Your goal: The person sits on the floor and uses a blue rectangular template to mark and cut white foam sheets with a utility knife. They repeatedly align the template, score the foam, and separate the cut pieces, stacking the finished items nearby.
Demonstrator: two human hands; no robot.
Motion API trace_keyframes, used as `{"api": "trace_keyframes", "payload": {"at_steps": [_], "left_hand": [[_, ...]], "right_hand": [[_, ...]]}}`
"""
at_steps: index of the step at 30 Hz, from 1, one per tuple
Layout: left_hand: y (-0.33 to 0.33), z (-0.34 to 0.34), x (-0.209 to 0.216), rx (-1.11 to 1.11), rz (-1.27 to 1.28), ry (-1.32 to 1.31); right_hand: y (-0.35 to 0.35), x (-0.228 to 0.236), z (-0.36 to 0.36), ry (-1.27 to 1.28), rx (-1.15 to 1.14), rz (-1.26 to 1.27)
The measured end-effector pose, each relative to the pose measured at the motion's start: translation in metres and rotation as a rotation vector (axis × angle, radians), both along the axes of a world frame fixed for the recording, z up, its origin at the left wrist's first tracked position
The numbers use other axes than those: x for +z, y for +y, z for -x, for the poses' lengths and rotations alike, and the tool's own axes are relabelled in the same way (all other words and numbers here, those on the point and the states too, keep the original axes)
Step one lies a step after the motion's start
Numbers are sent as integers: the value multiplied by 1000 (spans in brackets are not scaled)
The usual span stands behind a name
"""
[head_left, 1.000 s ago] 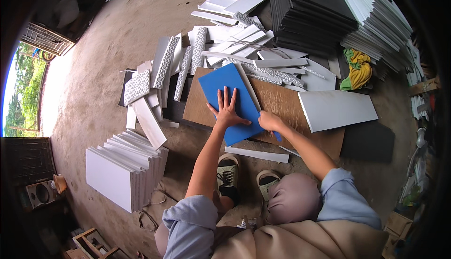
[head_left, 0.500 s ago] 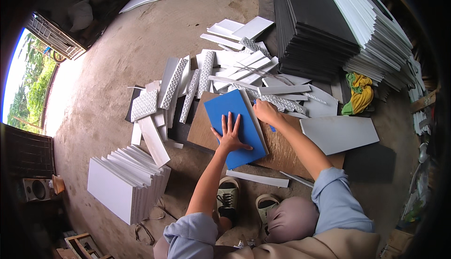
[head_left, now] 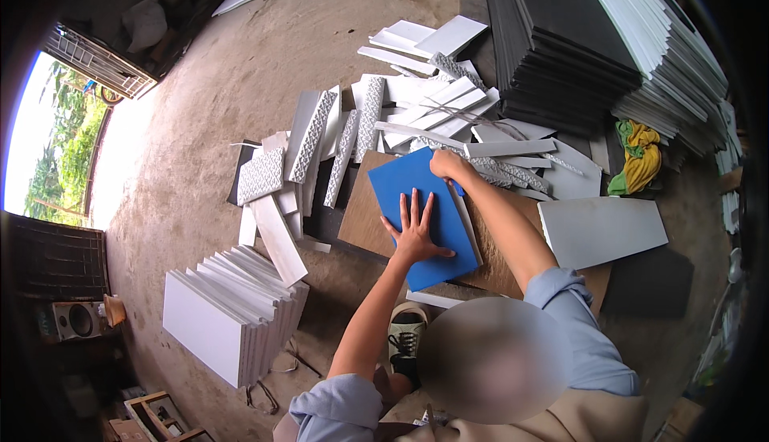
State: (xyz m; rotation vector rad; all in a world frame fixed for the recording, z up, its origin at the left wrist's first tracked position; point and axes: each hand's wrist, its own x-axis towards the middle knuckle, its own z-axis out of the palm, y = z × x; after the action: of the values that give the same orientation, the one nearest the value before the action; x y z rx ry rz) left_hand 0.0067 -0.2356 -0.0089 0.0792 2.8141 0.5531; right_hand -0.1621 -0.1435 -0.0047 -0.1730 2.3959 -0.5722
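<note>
My left hand [head_left: 415,239] lies flat with fingers spread on a blue rectangular board [head_left: 400,176]. Beneath that board, a white sheet [head_left: 472,234] shows as a thin strip along the right edge. Both rest on a brown wooden board [head_left: 362,222]. My right hand [head_left: 451,166] is closed at the blue board's far right corner. It grips what looks like a blue-handled utility knife [head_left: 457,189]; only a bit of blue shows below the fist, and the blade is hidden.
White and textured offcuts [head_left: 384,113] lie heaped beyond the board. A stack of white panels [head_left: 210,326] stands at left; tall black sheets [head_left: 553,57] and white sheets [head_left: 673,57] rise at far right. A grey-white panel [head_left: 602,232] and a yellow-green cloth [head_left: 638,160] lie at right.
My right hand has moved away from me along the blue board's right edge to its far corner. The left hand keeps its place on the board. The whole view has shifted slightly.
</note>
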Motion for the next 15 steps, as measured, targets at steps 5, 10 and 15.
{"api": "trace_keyframes", "payload": {"at_steps": [5,10,15], "left_hand": [[-9,-3,-4,30,19,-38],[-2,-3,-2,32,-5,9],[-1,-3,-10,32,-3,50]], "right_hand": [[30,6,-82,-111,19,46],[108,5,-228,42,-41,76],[121,9,-239,-8,31,6]]}}
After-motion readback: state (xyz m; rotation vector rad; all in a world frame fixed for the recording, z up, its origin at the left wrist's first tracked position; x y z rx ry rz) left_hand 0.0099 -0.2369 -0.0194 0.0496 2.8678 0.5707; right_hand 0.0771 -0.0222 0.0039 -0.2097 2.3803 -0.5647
